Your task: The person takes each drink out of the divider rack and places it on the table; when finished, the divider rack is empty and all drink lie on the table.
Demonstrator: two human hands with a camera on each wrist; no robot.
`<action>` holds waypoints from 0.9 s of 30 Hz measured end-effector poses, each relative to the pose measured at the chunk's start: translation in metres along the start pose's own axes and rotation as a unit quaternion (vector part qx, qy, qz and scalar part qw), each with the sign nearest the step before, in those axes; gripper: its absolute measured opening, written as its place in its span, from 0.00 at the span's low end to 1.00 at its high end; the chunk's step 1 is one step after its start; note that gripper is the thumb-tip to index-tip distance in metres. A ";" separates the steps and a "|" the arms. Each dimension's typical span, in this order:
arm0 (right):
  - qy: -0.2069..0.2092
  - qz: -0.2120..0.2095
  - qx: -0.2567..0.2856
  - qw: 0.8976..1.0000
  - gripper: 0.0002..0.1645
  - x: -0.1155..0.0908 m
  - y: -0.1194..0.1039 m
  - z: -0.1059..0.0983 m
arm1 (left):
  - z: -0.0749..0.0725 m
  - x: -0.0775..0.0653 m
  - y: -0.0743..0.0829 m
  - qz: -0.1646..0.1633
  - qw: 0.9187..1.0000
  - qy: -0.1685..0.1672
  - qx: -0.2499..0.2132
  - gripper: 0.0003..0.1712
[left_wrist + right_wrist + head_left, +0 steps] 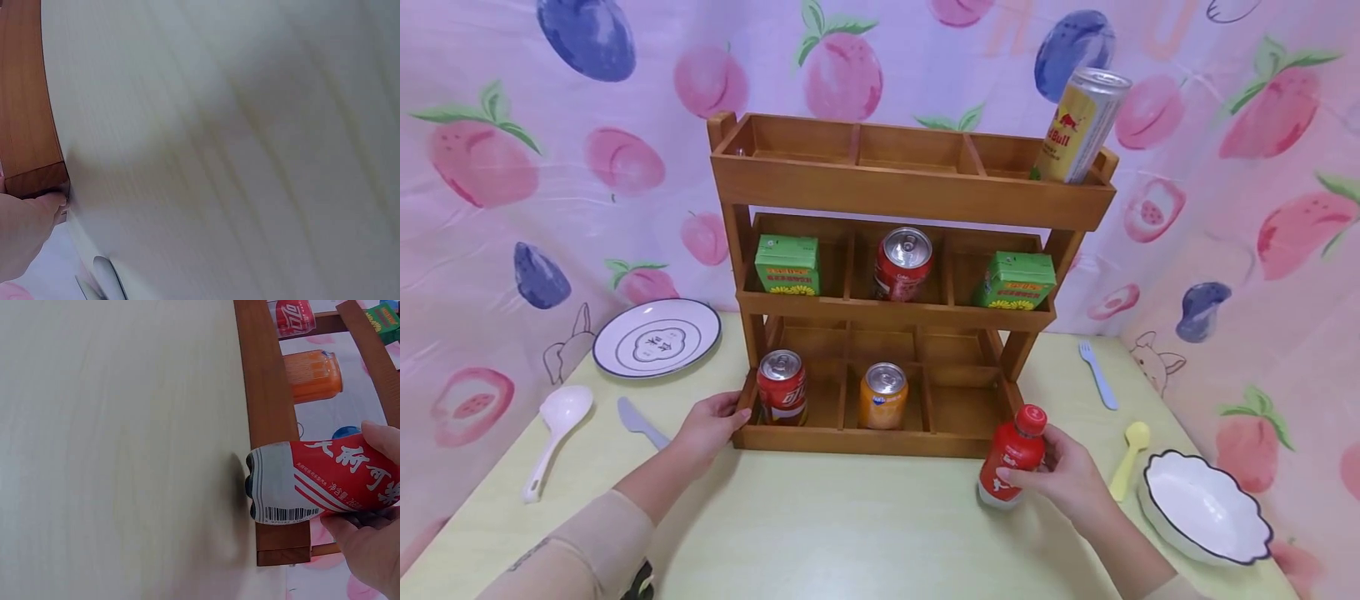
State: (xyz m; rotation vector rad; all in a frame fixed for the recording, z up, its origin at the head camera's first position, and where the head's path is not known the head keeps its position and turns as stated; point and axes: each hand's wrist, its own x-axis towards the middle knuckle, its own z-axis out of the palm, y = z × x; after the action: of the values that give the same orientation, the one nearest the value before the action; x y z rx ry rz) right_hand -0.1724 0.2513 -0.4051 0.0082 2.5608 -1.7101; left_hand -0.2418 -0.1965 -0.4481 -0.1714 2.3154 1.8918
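A red-capped cola bottle (pixel 1013 454) with a red and white label is gripped by my right hand (pixel 1067 475), just in front of the wooden rack's lower right corner. In the right wrist view the bottle (pixel 325 478) is held off the table. My left hand (pixel 711 429) holds the lower left corner of the three-tier wooden rack (pixel 910 187). On the bottom tier stand a red can (pixel 782 387) at left and an orange can (pixel 883 396) in the middle. The middle tier bears two green drink cartons (pixel 787 265) and a Coke can (pixel 904 262). A Red Bull can (pixel 1078 125) leans at top right.
Left of the rack lie a plate (pixel 657 337), a white ladle (pixel 557 425) and a blue-grey knife (pixel 642 422). To the right are a blue fork (pixel 1097 375), a yellow spoon (pixel 1129 458) and a scalloped white bowl (pixel 1206 508). A fruit-patterned curtain (pixel 647 200) surrounds the table.
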 end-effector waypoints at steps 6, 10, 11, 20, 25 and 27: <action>0.010 -0.005 0.005 1.000 0.45 0.001 0.009 0.003 | 0.001 -0.001 0.001 0.014 1.000 -0.002 0.003 0.27; 0.018 -0.006 0.005 1.000 0.46 0.002 0.011 0.006 | 0.003 -0.001 0.003 0.016 1.000 0.002 0.004 0.26; 0.018 -0.006 0.005 1.000 0.46 0.001 0.011 0.006 | 0.003 -0.001 0.003 0.015 1.000 0.003 0.006 0.26; 0.091 -0.111 -0.104 0.984 0.55 -0.011 -0.027 0.001 | 0.003 -0.001 0.002 0.012 1.000 0.000 0.005 0.27; 0.143 -0.238 -0.100 0.955 0.51 -0.024 -0.073 0.015 | 0.002 -0.003 0.004 0.007 1.000 0.002 0.012 0.27; 0.124 -0.265 -0.078 0.953 0.51 -0.025 -0.086 0.029 | 0.002 -0.005 0.004 0.006 1.000 0.003 0.016 0.27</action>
State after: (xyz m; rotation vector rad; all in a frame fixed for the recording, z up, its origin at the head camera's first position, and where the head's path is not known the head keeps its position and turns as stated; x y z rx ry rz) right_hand -0.1498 0.1920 -0.3353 -0.5557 3.0878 -1.7356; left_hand -0.2378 -0.1936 -0.4437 -0.1604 2.3550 1.8605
